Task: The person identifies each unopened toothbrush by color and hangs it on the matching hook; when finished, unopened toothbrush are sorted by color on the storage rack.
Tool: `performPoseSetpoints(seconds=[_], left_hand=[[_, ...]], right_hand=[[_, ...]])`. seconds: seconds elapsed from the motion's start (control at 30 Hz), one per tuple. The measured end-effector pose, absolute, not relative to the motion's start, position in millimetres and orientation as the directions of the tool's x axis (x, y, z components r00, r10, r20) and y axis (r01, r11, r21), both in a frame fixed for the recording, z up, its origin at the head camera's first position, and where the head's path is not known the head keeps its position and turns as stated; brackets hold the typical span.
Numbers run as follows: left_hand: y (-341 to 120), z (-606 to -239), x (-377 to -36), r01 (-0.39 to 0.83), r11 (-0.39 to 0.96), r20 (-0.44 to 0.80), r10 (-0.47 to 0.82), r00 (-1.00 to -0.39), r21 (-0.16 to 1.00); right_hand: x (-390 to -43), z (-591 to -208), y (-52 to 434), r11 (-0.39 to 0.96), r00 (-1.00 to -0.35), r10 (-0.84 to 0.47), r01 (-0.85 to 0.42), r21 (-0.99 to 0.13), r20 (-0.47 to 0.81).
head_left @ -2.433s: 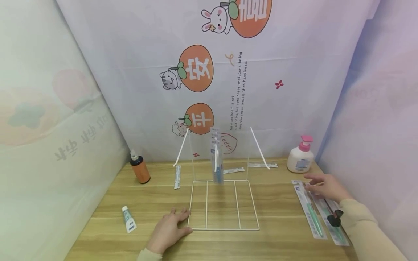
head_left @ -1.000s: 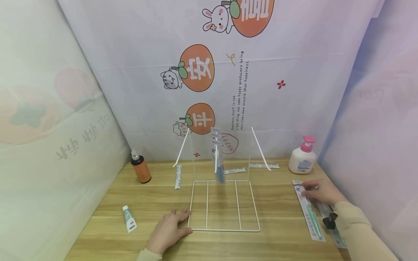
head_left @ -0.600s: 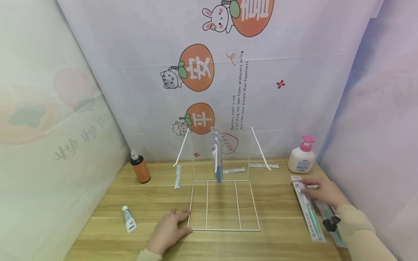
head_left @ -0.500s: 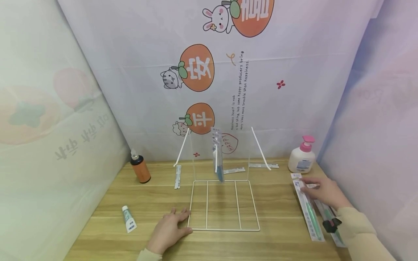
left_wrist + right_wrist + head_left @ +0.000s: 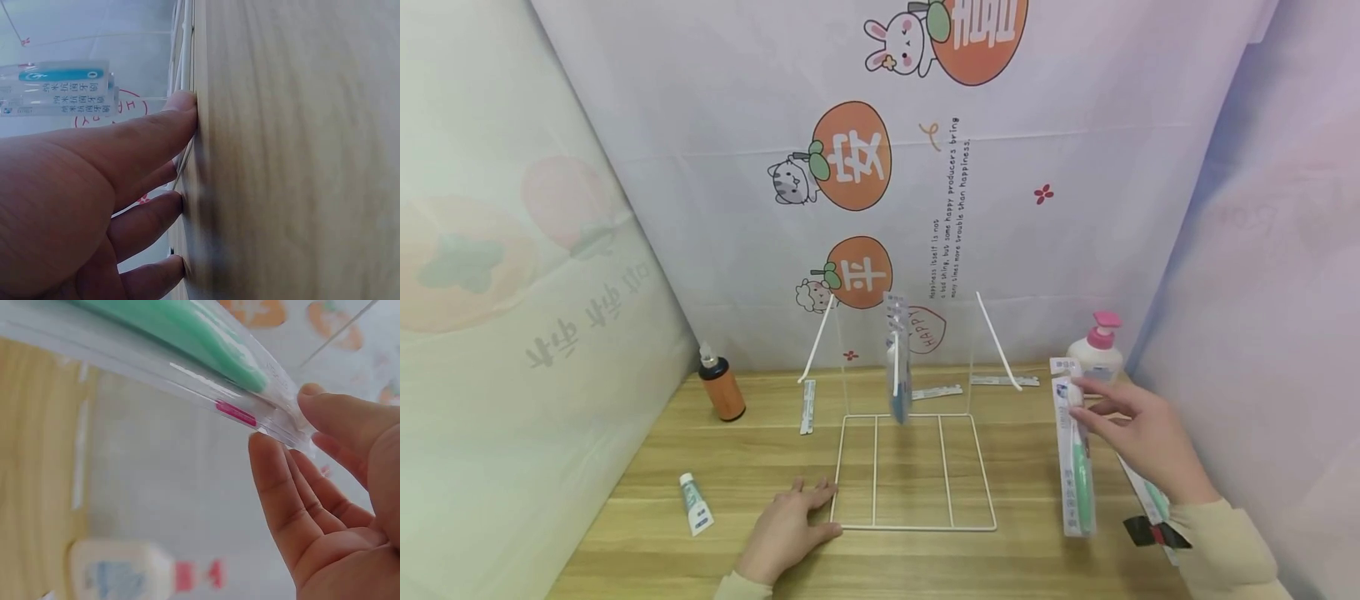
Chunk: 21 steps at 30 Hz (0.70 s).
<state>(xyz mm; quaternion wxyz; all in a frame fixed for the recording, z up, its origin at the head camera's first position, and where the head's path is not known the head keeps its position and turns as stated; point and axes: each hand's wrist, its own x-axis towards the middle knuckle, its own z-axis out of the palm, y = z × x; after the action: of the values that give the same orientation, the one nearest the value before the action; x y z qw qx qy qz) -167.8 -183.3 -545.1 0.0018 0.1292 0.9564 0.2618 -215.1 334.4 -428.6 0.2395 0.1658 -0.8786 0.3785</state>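
Note:
Between thumb and fingers my right hand [image 5: 1138, 429] pinches a green toothbrush in clear packaging [image 5: 1078, 467] near its upper end, lifted off the table. The right wrist view shows the green handle [image 5: 187, 337] through the plastic. A second packaged green toothbrush [image 5: 1156, 500] lies on the table, partly hidden under the right wrist. My left hand [image 5: 788, 529] rests on the table with fingers spread, its thumb and fingertips at the front left corner of a white wire rack [image 5: 917, 527]. Several packaged blue toothbrushes [image 5: 898, 367] hang from the rack's middle hook.
An orange bottle with a black top [image 5: 724, 390] stands at back left, with a small toothpaste tube [image 5: 697, 504] nearer the front. A white pump bottle [image 5: 1093, 350] is at back right. Narrow white strips [image 5: 807, 408] lie around the rack; two more wire hooks [image 5: 998, 342] stick out forward.
My right hand has taken hold of the nearer packaged green toothbrush and raised it up and leftward off the table. The left hand stays put; the hanging packs sway slightly.

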Motion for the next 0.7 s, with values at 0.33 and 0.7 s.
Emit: performPoseSetpoints(seconds=[0.33,0.7], left_hand=[[-184,-545,-167,0.237,0.830,0.054,0.244,-0.968,0.505],[-182,-543,-166,0.239,0.828,0.055,0.245,-0.968,0.507]], right_hand=[[-164,-382,281,0.418,-0.615,-0.163,-0.752,-0.510,0.772],[-142,-372,252,0.187,-0.498,-0.175,-0.864,-0.468,0.849]])
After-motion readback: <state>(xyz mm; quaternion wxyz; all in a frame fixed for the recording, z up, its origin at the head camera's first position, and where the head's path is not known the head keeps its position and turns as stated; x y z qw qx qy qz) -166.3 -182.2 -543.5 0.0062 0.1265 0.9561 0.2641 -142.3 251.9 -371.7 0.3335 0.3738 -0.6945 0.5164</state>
